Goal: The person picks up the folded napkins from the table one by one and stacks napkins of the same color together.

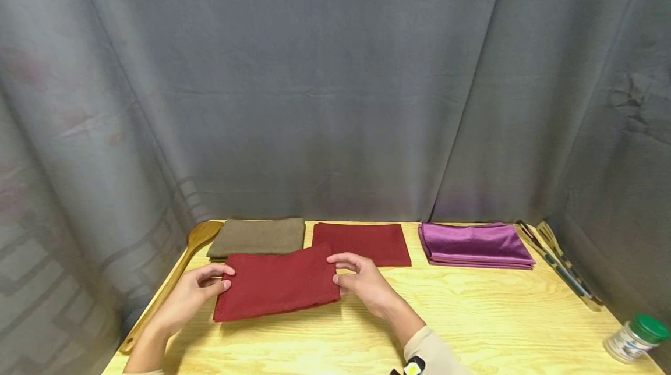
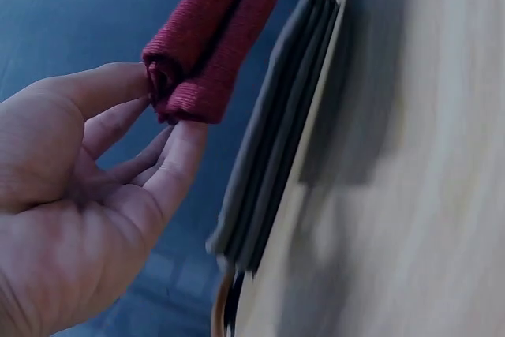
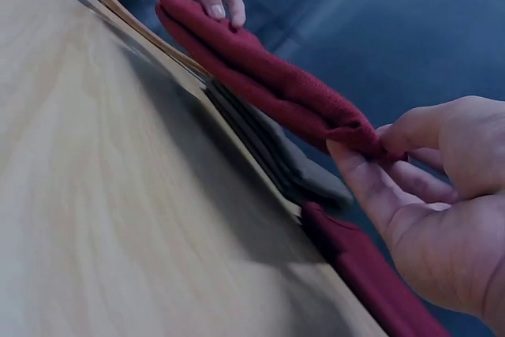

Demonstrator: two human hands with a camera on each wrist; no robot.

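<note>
A folded dark red cloth (image 1: 278,283) is held up off the table between both hands. My left hand (image 1: 190,294) pinches its left end, and my right hand (image 1: 368,286) pinches the right end. Both wrist views show the cloth (image 3: 268,76) raised above the wood, with layered folds along its edge. Behind it on the table lie a folded brown-grey cloth (image 1: 262,237) at the left and a second folded dark red cloth (image 1: 367,242) in the middle. The held cloth covers part of the front of both.
A folded purple satin cloth (image 1: 474,244) lies farther right. A long wooden spoon (image 1: 175,276) runs along the left edge of the table (image 1: 472,317). Tongs (image 1: 566,270) lie at the right edge, with a green-lidded jar (image 1: 634,338) nearer. Grey curtains (image 1: 325,89) stand behind.
</note>
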